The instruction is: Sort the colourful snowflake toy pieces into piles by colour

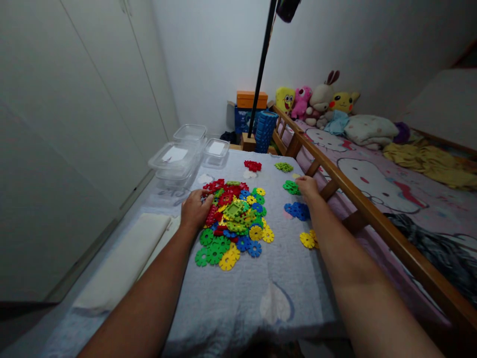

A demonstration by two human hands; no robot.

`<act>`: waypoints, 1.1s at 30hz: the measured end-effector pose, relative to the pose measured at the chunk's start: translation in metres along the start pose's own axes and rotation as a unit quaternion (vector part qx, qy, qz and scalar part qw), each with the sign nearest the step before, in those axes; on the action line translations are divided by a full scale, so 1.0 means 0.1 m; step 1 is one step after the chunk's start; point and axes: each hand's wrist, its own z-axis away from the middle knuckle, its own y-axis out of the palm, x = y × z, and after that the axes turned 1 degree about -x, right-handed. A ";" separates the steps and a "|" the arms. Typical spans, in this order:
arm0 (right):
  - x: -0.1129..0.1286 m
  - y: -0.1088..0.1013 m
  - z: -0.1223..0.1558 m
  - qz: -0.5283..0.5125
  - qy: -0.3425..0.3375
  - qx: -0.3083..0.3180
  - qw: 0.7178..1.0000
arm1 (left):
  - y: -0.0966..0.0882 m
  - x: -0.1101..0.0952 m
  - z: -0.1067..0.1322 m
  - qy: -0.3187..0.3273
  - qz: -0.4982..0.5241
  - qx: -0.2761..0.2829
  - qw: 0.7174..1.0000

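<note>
A mixed heap of plastic snowflake discs (234,219) in red, green, yellow and blue lies on a grey-blue cloth (268,278). My left hand (196,209) rests on the heap's left edge, fingers curled over red pieces. My right hand (307,186) reaches to the far right, fingers bent down beside a small pile of dark green discs (290,187). Sorted piles lie around it: blue discs (298,211), yellow discs (308,239), red discs (252,165) and light green discs (283,167).
Clear plastic tubs (179,159) with lids stand at the back left. A wooden bed rail (357,199) runs along the right, with plush toys (316,102) on the bed. A black pole (261,74) on a wooden block rises behind. A white folded pad (126,258) lies at left.
</note>
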 end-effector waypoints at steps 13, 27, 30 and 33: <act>0.35 0.53 1.05 0.142 -0.224 0.219 0.939 | -0.02 -0.02 0.00 -0.006 -0.004 0.004 1.000; 0.33 0.47 1.08 0.109 -0.202 0.217 0.949 | -0.01 -0.03 0.00 -0.007 -0.005 0.001 1.000; 0.38 0.29 1.01 0.063 -0.185 0.209 0.958 | -0.01 -0.02 0.00 -0.007 -0.008 0.005 1.000; 0.38 0.03 0.90 0.038 -0.160 0.168 0.972 | -0.01 -0.02 0.00 -0.004 -0.009 0.004 1.000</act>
